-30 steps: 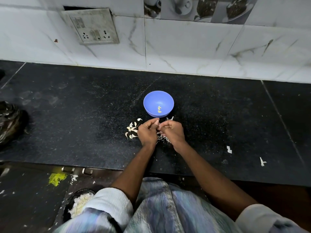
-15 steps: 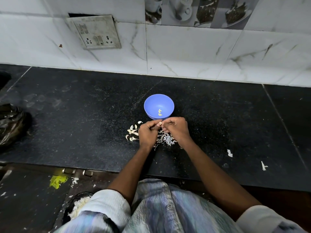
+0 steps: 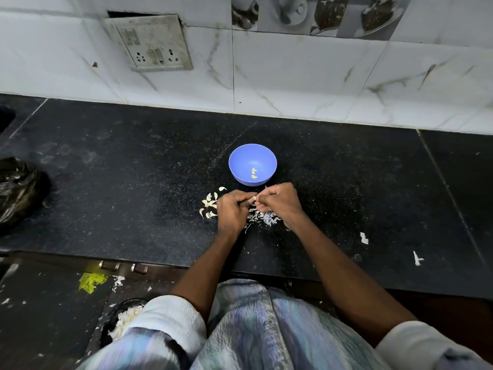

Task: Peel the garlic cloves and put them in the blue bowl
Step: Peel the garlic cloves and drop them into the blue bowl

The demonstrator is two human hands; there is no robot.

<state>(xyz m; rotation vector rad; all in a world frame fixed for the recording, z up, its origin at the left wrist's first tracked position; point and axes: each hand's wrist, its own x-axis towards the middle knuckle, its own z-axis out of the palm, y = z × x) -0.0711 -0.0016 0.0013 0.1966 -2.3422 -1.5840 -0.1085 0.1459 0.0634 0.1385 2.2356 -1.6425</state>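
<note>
Grip: my left hand (image 3: pixel 231 209) and right hand (image 3: pixel 278 202) pinch one clove (image 3: pixel 254 198), near the bowl (image 3: pixel 241 156). Risk: clove may slip onto peels (image 3: pixel 262 217) on the worktop (image 3: pixel 133 169).

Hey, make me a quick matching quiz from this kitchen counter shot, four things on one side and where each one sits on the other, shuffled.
Things:
1. blue bowl
2. unpeeled cloves
3. peel scraps
4. black bag

Places:
A. far left edge of the counter
B. counter, under the right hand
C. counter, just behind both hands
D. counter, just left of the left hand

Pairs: 1-C, 2-D, 3-B, 4-A
</note>
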